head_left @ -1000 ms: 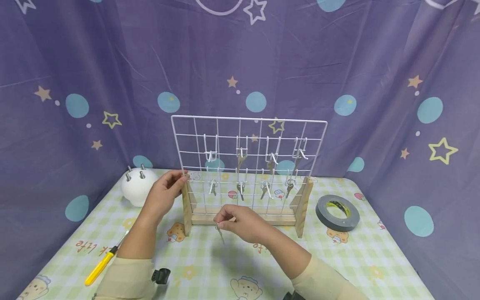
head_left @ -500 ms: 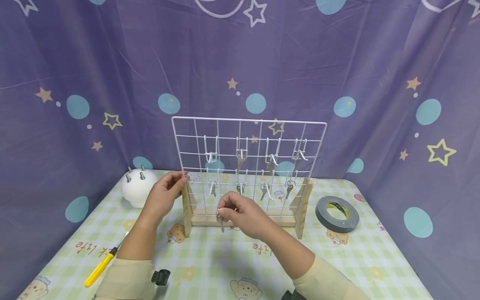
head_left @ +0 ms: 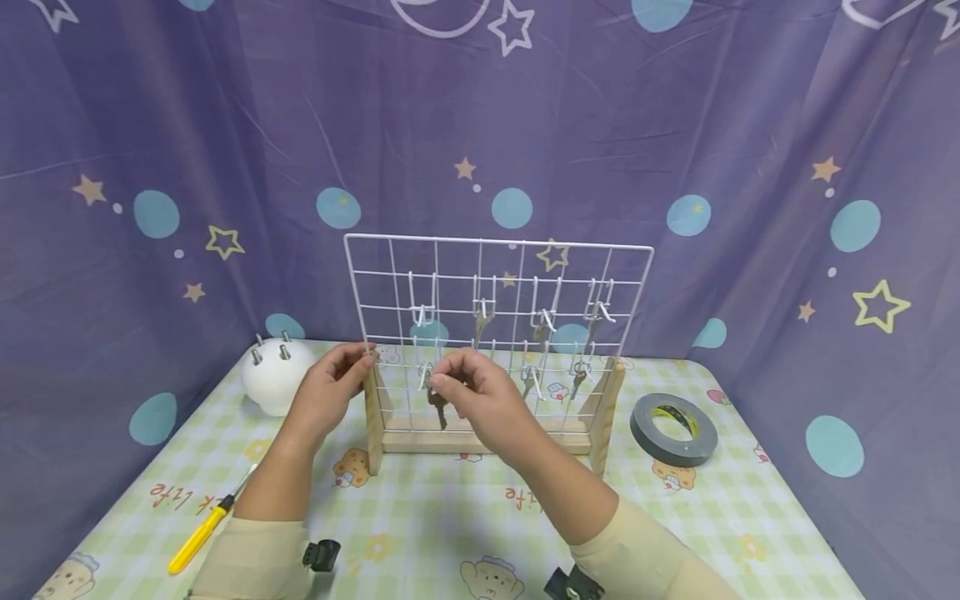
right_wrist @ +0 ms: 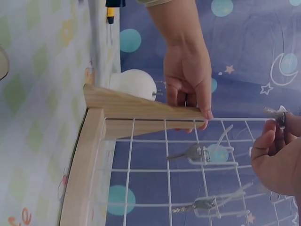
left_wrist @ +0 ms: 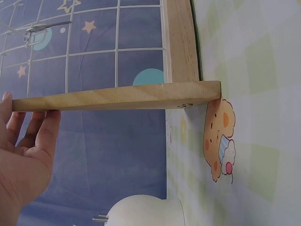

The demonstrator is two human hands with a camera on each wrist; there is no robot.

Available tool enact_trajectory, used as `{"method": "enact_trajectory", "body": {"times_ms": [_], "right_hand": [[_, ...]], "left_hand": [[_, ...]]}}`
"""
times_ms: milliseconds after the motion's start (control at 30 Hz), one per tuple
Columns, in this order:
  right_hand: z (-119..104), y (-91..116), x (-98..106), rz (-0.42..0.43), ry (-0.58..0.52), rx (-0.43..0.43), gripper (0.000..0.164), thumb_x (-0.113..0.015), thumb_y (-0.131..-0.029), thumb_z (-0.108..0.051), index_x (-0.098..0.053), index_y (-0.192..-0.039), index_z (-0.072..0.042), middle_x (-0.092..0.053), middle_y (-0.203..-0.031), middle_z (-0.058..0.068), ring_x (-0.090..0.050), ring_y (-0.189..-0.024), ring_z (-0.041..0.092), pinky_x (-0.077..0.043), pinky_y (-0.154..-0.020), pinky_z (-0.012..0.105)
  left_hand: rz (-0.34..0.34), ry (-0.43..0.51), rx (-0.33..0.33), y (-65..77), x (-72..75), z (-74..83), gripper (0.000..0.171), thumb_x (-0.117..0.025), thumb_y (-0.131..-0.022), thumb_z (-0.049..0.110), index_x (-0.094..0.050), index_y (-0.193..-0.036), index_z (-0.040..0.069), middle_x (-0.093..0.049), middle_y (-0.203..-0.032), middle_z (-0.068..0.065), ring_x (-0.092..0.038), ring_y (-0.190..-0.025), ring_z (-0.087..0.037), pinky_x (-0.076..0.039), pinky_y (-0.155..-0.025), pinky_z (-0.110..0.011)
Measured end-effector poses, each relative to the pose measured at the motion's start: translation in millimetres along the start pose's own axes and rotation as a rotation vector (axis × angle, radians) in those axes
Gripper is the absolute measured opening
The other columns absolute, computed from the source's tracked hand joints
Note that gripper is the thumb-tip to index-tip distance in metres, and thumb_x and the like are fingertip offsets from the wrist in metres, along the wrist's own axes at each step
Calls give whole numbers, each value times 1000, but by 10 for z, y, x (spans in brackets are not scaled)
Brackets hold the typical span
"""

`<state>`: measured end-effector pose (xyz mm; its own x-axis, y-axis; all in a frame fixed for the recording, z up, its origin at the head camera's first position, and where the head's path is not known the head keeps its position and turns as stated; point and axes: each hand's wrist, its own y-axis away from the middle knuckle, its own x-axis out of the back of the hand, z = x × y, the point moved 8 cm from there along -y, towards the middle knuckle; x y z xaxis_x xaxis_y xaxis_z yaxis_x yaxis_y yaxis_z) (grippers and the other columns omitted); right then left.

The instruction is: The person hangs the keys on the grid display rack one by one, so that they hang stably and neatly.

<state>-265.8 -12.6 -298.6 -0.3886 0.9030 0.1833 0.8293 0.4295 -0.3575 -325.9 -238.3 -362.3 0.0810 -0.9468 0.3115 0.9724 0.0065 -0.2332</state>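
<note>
A white wire grid rack [head_left: 498,241] on a wooden stand carries two rows of white hooks. My left hand [head_left: 326,387] grips the top of the stand's left wooden side [left_wrist: 117,96], thumb on one face and fingers on the other. Between thumb and fingertips, my right hand [head_left: 487,404] pinches a key [head_left: 440,412], which dangles by the lower-left hook and partly overlaps it. In the right wrist view this key [right_wrist: 277,115] shows at the fingertips. Other keys hang from hooks, including one key [head_left: 482,321] in the upper row. The upper-left hook [head_left: 422,313] bears no visible key.
A white ball-shaped object [head_left: 277,375] with metal pegs stands at the left. A yellow-handled screwdriver [head_left: 202,533] lies beside the left forearm. To the right of the rack lies a grey tape roll [head_left: 673,430]. A purple curtain [head_left: 480,108] hangs behind the table.
The right hand has risen with the key from in front of the wooden base to the lower hook row. The left hand has stayed on the stand.
</note>
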Motion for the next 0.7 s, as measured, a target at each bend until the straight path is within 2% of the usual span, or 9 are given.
{"method": "enact_trajectory", "body": {"times_ms": [67, 200, 433, 700], "right_hand": [[-31, -31, -11, 17, -27, 6, 15, -58, -100, -24, -60, -104, -9, -61, -94, 5, -55, -81, 19, -44, -62, 20], [-84, -99, -30, 51, -62, 8, 16, -58, -101, -23, -60, -105, -8, -60, -95, 4, -55, -86, 23, -45, -66, 20], [-146, -244, -66, 100, -177, 22, 14, -57, -101, -17, -57, -104, -3, -57, -93, 3, -51, -83, 15, -47, -71, 23], [-203, -347, -49, 223, -245, 82, 12, -56, -101, -14, -56, -104, -3, -56, -92, 1, -51, -81, 13, -48, -69, 20]], "left_hand": [[-1, -2, 1, 1, 2, 4, 50, -54, -99, 47, -55, -134, 12, -57, -127, -9, -56, -111, -7, -53, -91, -16], [-3, -12, 7, 3, 2, 10, 50, -54, -98, 48, -55, -134, 13, -57, -128, -8, -56, -112, -8, -54, -92, -17], [3, -16, 18, 10, 5, 10, 49, -55, -98, 48, -56, -133, 13, -57, -127, -9, -56, -113, -10, -54, -94, -20], [0, -13, 19, 0, 3, -3, 52, -55, -97, 51, -56, -133, 13, -58, -129, -8, -56, -116, -13, -53, -95, -22]]}}
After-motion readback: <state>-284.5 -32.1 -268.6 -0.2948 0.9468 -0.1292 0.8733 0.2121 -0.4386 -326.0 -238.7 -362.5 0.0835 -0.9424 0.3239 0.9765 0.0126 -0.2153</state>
